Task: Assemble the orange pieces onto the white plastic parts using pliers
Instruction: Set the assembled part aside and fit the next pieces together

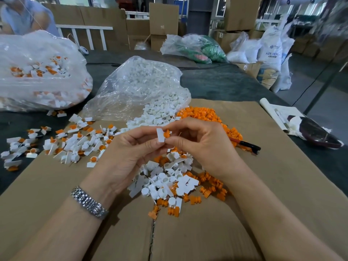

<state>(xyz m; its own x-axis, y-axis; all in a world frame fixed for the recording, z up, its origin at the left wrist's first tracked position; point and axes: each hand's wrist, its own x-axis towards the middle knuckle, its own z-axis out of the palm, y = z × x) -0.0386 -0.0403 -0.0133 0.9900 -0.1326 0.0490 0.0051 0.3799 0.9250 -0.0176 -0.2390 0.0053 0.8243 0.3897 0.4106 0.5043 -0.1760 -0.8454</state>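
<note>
A: Two hands are working one piece above the bench. The left hand point(131, 147) is pinching a white plastic part point(160, 135) by its flat tab, thumb and forefinger pressed on either face. The right hand point(199, 142) is pinching the orange piece point(166, 133) with its fingers point(174, 141) curled in, seating it at the white part's round end.

B: Handling properties?

A: Judged light and small; the white part looks like rigid moulded plastic, thin at the tab, so it is probably bending or snapping if squeezed hard there. The orange piece is ribbed and looks softer, likely rubbery, so grip should be fair but it may deform under pressure.

B: Best hold?

A: The tab, flat between the fingers, is giving the left hand a stable face and leaving the socket end free. The orange piece is best taken by its sides, keeping the insertion end clear.

B: Pliers?

A: Pliers point(246, 145) with red and black handles are lying on the cardboard sheet point(282, 166), partly behind the right hand, beside the orange heap point(207, 113). Neither hand is touching them.

B: Stock?

A: Loose white and orange parts point(169, 178) are lying under the hands; finished pieces point(75, 142) are scattered to the left; a clear bag of white parts point(143, 85) is spilling open behind.

B: Risk?

A: Small parts are likely slipping from a fingertip pinch and dropping into the mixed pile.
</note>
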